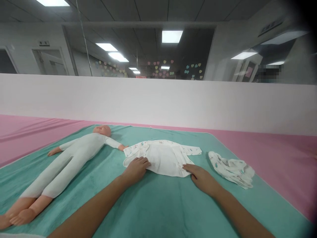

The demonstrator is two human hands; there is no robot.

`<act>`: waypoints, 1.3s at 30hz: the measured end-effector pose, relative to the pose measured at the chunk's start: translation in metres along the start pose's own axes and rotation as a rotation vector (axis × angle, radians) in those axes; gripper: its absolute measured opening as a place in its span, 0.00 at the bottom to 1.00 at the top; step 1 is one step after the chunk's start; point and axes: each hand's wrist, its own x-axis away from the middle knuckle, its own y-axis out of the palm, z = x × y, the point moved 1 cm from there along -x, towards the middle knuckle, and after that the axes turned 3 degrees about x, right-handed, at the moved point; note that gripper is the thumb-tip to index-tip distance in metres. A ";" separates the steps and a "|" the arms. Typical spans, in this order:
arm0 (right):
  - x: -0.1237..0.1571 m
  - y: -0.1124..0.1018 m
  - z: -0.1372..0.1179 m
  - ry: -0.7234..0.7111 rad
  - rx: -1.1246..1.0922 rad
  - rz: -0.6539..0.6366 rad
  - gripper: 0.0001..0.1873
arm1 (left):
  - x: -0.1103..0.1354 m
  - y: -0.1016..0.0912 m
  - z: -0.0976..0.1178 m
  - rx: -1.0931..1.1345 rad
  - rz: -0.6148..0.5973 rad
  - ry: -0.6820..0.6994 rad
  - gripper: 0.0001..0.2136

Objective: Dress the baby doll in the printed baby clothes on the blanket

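While both hands bear on its near edge, the small white shirt point(164, 160) lies spread on the green cover point(153, 208), near the middle, between a baby doll point(86, 147) and a crumpled patterned cloth point(231, 168). Left hand point(136, 168): palm down, fingers loosely curled over the near left part of the hem. Right hand point(202, 178): fingertips on the near right corner, thumb lower and somewhat apart from them. Whether either pinches fabric, cannot tell from where I stand. Placing at two separate spots looks meant to flatten the hem and stop the light fabric from sliding. Doll set off to the left, presumably to leave working room; its nearer hand reaches the shirt's left sleeve, contact uncertain. Patterned cloth sits apart on the right, likely out of the way.

Orientation: neckline faces away, toward the white wall point(153, 102); hem faces the person. Long axis runs left to right, sleeve to sleeve, roughly parallel to the wall.
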 end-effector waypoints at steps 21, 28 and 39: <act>-0.027 -0.004 0.081 0.617 -0.175 0.422 0.21 | 0.026 -0.024 -0.097 0.258 0.316 -0.883 0.23; -0.072 -0.006 0.114 0.772 -0.152 0.451 0.29 | 0.020 -0.009 -0.105 0.332 0.194 -0.784 0.22; -0.060 -0.012 0.109 0.697 -0.126 0.627 0.20 | 0.019 -0.017 -0.103 0.874 0.509 -0.706 0.24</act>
